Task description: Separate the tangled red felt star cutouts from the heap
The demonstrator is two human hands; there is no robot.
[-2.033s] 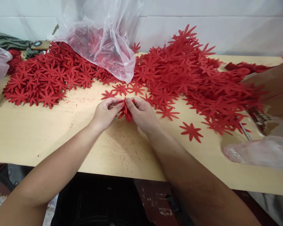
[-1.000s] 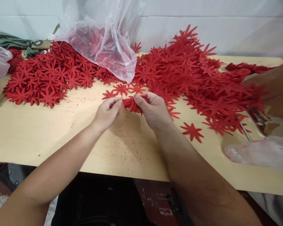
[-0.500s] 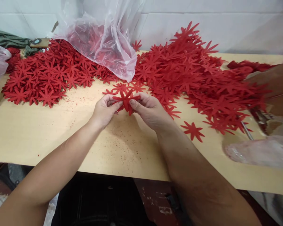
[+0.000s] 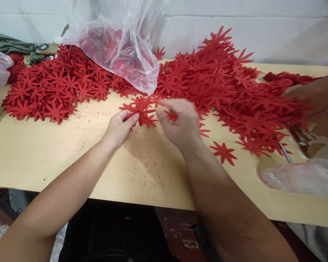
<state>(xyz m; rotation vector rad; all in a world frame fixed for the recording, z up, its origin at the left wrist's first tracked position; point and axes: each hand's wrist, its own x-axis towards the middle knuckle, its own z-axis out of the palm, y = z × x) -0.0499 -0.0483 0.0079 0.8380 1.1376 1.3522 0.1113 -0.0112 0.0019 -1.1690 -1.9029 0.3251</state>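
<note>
Pinched between the thumb and fingers of my left hand is a red flower-shaped piece, held above the table; a second one seems to lie against it. My right hand is just right of that piece, its thumb and fingers apart and a little blurred. Red petals show behind its fingers, and nothing is seen gripped in it. Beyond my hands a few more red flowers lie on the table. One single red flower lies flat to the right of my right forearm.
Heaps of red flowers cover the table's back left and back right. A clear plastic bag of red pieces stands between them. At the right are another person's arm, a metal rod and a plastic-wrapped bundle.
My right hand has let go of the red flower, opened and moved slightly right and up. The flower stays in my left hand, shifted a little left and turned.
</note>
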